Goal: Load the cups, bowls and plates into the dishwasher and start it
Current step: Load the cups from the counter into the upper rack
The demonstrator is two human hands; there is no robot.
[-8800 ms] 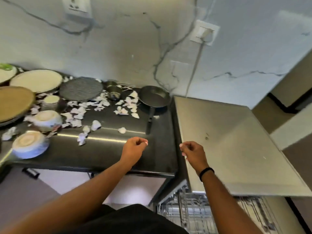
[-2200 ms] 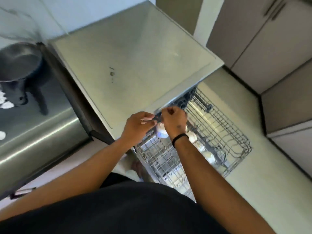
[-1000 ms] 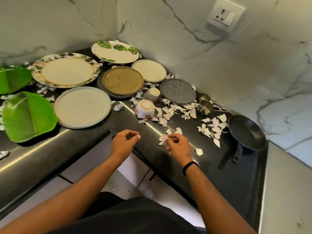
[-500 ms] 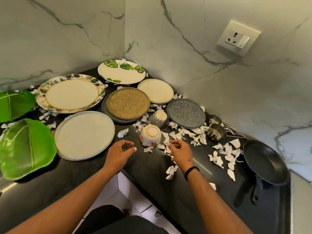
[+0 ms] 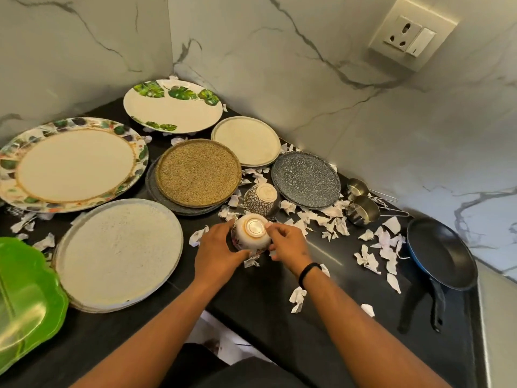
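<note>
An upside-down white floral bowl point(image 5: 251, 233) sits on the black counter point(image 5: 265, 298). My left hand point(image 5: 215, 253) grips its left side and my right hand point(image 5: 288, 243) grips its right side. Just behind it stands a second upside-down bowl with a dark dotted pattern point(image 5: 261, 198). Several plates lie around: a speckled white one point(image 5: 119, 252), a gold one point(image 5: 198, 172), a grey speckled one point(image 5: 305, 179), a cream one point(image 5: 246, 140), a leaf-print one point(image 5: 173, 105) and a large floral-rimmed one point(image 5: 72, 163). The dishwasher is out of view.
Torn white paper scraps point(image 5: 330, 219) litter the counter. Two steel measuring cups point(image 5: 362, 210) and a black frying pan point(image 5: 440, 252) lie to the right. A green leaf-shaped plate point(image 5: 25, 298) is at the far left. Marble walls close the corner.
Both hands have moved forward from the counter's front and closed round the white floral bowl. The view has shifted closer to the counter.
</note>
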